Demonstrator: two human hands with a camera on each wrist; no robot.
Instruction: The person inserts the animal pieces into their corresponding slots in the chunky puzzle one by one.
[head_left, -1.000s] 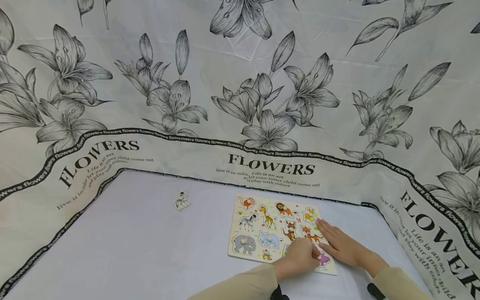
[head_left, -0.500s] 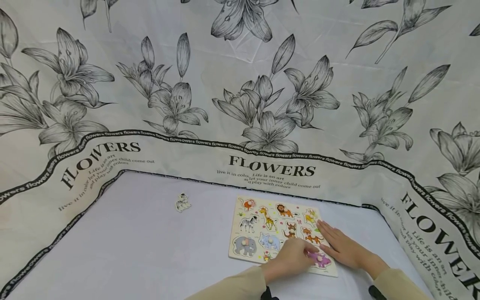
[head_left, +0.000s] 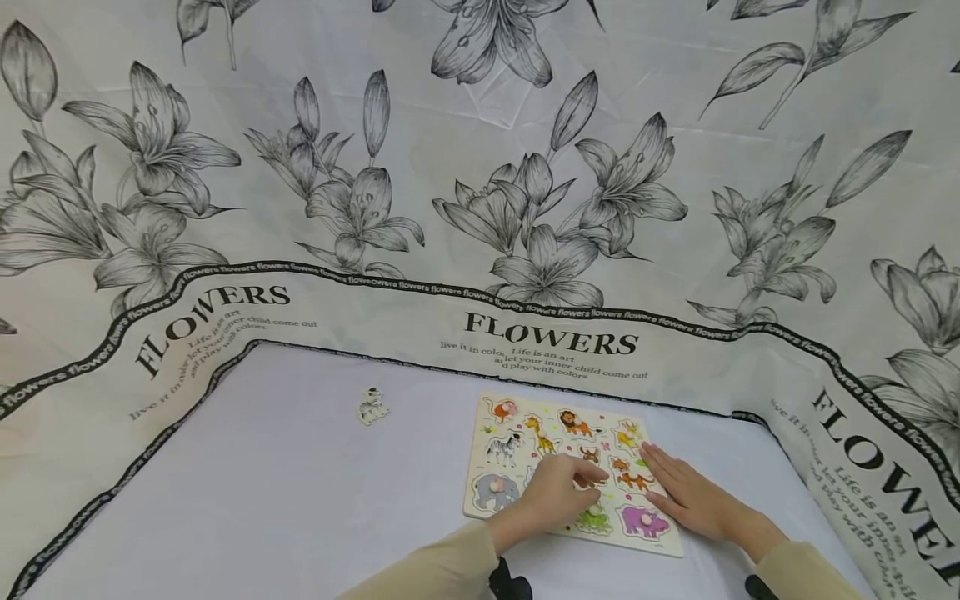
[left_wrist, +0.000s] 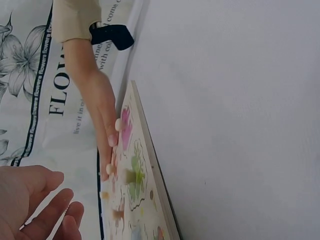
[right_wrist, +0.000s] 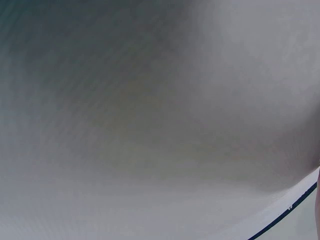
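Note:
A wooden peg puzzle board (head_left: 475, 492) with coloured animal pieces lies on the white table. My left hand (head_left: 551, 496) hovers over its front middle with loosely bent fingers, hiding part of the pieces below. In the left wrist view that left hand (left_wrist: 35, 205) has thumb and fingers apart and holds nothing. The purple hippo piece (head_left: 645, 522) and the green frog piece (head_left: 595, 518) sit in their slots, knobs up. My right hand (head_left: 693, 496) rests along the board's right edge, fingers straight.
A small black-and-white animal piece (head_left: 372, 406) lies loose on the table (head_left: 300, 500), left of the board. Flower-printed cloth (head_left: 555, 333) rises behind and at both sides. The right wrist view shows mostly blurred pale cloth (right_wrist: 150, 210).
My left hand has come away from the purple hippo piece and moved left and up, uncovering the hippo and the frog. The right hand stays at the board's edge.

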